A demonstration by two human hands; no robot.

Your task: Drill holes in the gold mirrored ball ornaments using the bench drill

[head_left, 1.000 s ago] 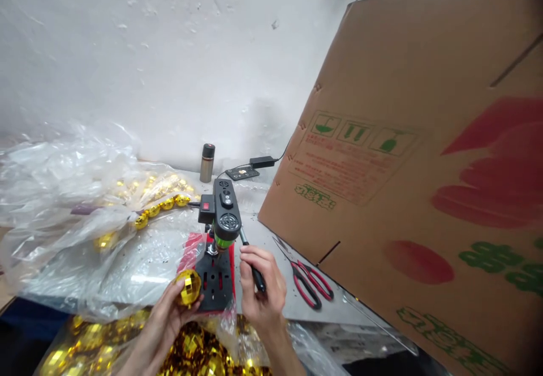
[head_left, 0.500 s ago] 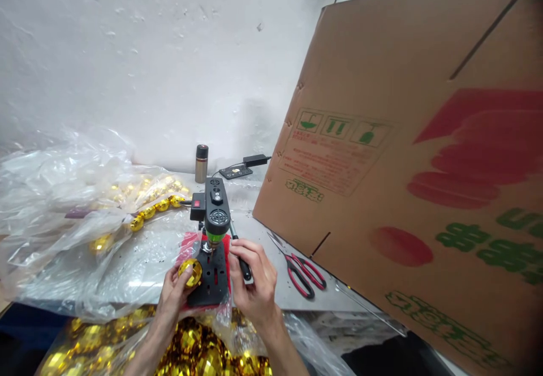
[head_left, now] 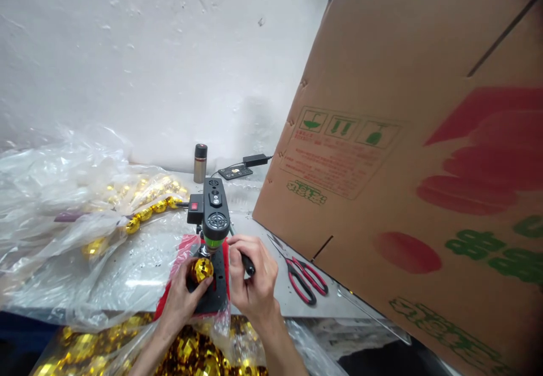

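Huge cardboard box [head_left: 424, 155] leaning right of the mini drill press [head_left: 213, 217], red scissors [head_left: 306, 279] between them, left hand [head_left: 183, 297] gripping a gold mirror ball [head_left: 201, 269] under the drill, right hand [head_left: 249, 277] clenched round the lever [head_left: 246, 263], crinkly plastic bags [head_left: 72, 217] left, grey bench [head_left: 263, 234], white wall [head_left: 148, 59] behind.

The big cardboard box [head_left: 407, 155] runs off the top and right edges. Its red writing [head_left: 324, 164] is too small to read. The right hand [head_left: 250, 282] hides most of the drill's handle [head_left: 246, 263]. The bag of gold balls [head_left: 186, 353] is cut off at the bottom.
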